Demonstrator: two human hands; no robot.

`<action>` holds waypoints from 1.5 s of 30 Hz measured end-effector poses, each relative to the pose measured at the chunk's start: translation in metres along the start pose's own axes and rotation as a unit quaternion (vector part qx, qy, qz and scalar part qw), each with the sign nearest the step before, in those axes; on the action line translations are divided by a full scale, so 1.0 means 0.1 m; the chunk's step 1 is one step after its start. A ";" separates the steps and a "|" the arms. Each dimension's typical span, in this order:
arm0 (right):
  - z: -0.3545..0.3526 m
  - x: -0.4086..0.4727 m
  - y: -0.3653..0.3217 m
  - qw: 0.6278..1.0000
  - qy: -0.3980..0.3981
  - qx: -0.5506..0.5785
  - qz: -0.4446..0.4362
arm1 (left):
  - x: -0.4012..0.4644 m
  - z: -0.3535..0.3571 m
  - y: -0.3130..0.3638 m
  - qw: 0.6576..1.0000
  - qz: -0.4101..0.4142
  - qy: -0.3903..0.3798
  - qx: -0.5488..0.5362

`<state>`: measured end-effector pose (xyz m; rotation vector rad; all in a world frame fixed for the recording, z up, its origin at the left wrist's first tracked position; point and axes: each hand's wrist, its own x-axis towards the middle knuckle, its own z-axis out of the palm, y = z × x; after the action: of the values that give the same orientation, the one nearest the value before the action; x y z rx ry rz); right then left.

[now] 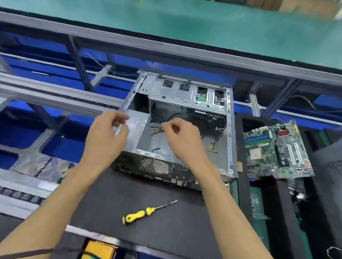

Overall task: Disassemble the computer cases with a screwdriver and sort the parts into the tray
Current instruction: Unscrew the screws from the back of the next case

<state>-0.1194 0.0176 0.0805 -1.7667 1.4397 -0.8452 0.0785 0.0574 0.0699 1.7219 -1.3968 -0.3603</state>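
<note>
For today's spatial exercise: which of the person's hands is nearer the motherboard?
Right. The right hand is over the open computer case, beside the motherboard; the left hand is farther left.

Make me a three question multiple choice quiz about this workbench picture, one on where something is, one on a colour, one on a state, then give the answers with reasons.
1. Where does the screwdriver lie?
A. on the dark mat in front of the computer case
B. inside the case
C. in the right hand

2. What colour is the screwdriver's handle?
A. red and white
B. yellow and black
C. all blue

3. What is the state of the computer case?
A. closed, side panel on
C. open, motherboard out
B. open, motherboard mounted inside

Answers:
1 A: it lies untouched on the mat, nearer the person than the case, between the forearms.
2 B: the grip is yellow with black bands.
3 C: the case floor is bare with loose cables, and the motherboard lies outside to its right.
</note>
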 end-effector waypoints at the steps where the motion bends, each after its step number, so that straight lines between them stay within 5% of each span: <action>1: 0.13 0.12 -0.04 0.999 -0.024 -0.013 0.025 | 0.17 -0.06 -0.17 0.999 -0.036 0.001 0.026; 5: 0.52 0.59 -0.09 0.974 -0.136 -0.084 0.159 | 0.69 -0.07 -0.56 0.953 -0.220 -0.208 0.029; 9: 0.83 0.79 -0.07 0.935 -0.240 -0.001 0.261 | 0.88 0.04 -0.68 0.886 -0.272 -0.349 -0.137; 14: 1.09 0.83 0.04 0.963 -0.124 0.026 0.236 | 0.79 0.13 -0.81 0.916 -0.237 -0.252 -0.203; 18: 1.10 0.82 0.06 0.971 -0.073 0.084 0.210 | 0.75 0.15 -0.78 0.953 -0.201 -0.199 -0.106; 29: 1.01 1.06 -0.02 0.974 -0.070 0.049 0.209 | 0.93 0.29 -0.65 0.949 -0.192 -0.220 0.116; 34: 0.96 1.12 -0.02 0.976 -0.075 0.059 0.196 | 0.89 0.29 -0.68 0.959 -0.183 -0.213 0.040; 37: 0.93 1.12 -0.05 0.974 -0.075 0.060 0.207 | 0.86 0.29 -0.64 0.974 -0.115 -0.196 0.019; 41: 0.91 1.04 0.02 0.970 -0.086 0.057 0.221 | 0.76 0.22 -0.52 0.972 0.139 -0.098 0.164; 45: 0.83 1.05 0.10 0.964 -0.099 0.089 0.231 | 0.66 0.25 -0.35 0.924 0.186 -0.232 0.241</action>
<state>-0.0379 -0.0783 0.0331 -1.2655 1.5047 -0.5161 0.1060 -0.0134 0.0475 1.7579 -2.2710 -0.2275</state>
